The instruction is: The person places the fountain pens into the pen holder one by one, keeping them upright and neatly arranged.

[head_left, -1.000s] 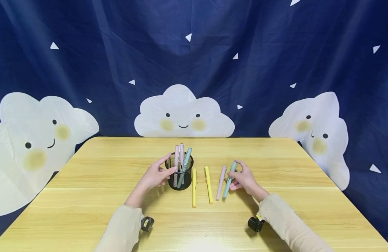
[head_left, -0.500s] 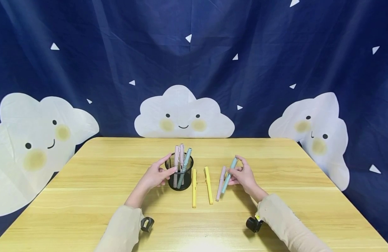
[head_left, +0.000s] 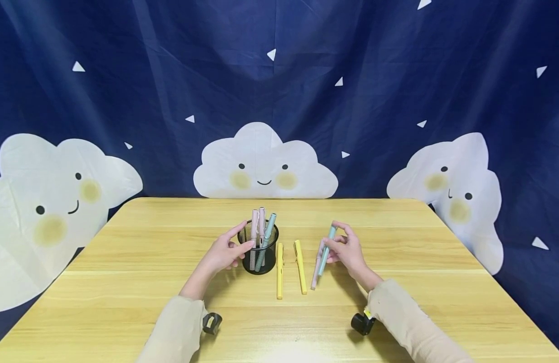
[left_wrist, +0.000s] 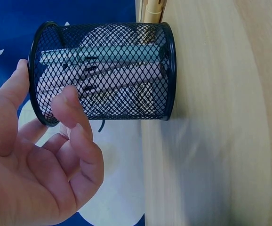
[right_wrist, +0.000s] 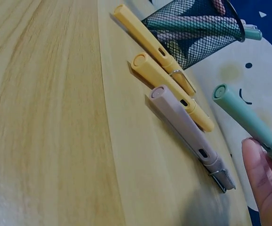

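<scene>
A black mesh pen holder (head_left: 272, 258) stands upright on the table with two pale lilac pens (head_left: 254, 224) and a teal pen (head_left: 270, 227) inside. My left hand (head_left: 224, 251) holds it at the rim, thumb and forefinger spread across its left side. Between the thumb and fingers of my right hand (head_left: 350, 253) is a second teal pen (right_wrist: 243, 113), lifted off the table and slanting. Below it lies a lilac pen (right_wrist: 185, 125) with a metal clip. Two yellow pens (head_left: 280, 277) lie between that pen and the holder.
The wooden table (head_left: 138, 282) reaches back to a dark blue curtain (head_left: 375, 75) printed with white clouds. Small black cameras (head_left: 212, 322) hang at both wrists, close over the tabletop.
My right hand has lifted the teal pen from the table and carried it slightly left, so it now overlaps the lilac pen in the head view. The left hand stays at the holder.
</scene>
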Tool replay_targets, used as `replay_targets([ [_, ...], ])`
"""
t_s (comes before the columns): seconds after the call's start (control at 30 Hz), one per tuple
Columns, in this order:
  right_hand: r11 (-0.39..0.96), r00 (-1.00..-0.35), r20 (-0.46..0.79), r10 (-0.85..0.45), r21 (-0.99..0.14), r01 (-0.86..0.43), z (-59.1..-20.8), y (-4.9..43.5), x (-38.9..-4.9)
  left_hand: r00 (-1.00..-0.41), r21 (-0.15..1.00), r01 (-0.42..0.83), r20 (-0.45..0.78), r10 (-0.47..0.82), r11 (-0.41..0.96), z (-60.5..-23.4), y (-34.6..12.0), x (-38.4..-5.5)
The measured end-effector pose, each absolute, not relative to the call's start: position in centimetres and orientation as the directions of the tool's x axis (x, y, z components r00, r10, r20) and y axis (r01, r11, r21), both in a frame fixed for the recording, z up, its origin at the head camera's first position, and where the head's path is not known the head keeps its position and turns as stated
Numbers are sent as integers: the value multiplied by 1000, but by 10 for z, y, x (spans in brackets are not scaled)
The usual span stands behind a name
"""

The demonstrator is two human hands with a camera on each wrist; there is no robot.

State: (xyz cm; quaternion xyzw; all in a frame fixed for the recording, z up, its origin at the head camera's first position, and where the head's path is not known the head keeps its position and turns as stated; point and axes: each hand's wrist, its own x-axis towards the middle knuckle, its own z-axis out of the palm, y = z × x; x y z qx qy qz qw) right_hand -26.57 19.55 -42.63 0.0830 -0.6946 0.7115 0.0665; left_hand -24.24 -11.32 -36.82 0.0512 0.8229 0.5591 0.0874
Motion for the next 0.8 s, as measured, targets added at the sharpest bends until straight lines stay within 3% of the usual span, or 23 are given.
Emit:
replay_targets([
  [0.23, -42, -974, 225, -31, -974, -224, -431, 193, -271, -980, 926, -7, -82, 183, 377, -368, -113, -243],
  [0.53, -53, -975, 221, 3, -974, -220, -405, 176, -256, -980, 924, -5, -81, 181, 383, -368, -113, -243],
  [0.8, -111, -956, 288, -45, -953, -282, -430, 176, -277, -980, 926, -7, -81, 180, 377, -367, -113, -243],
])
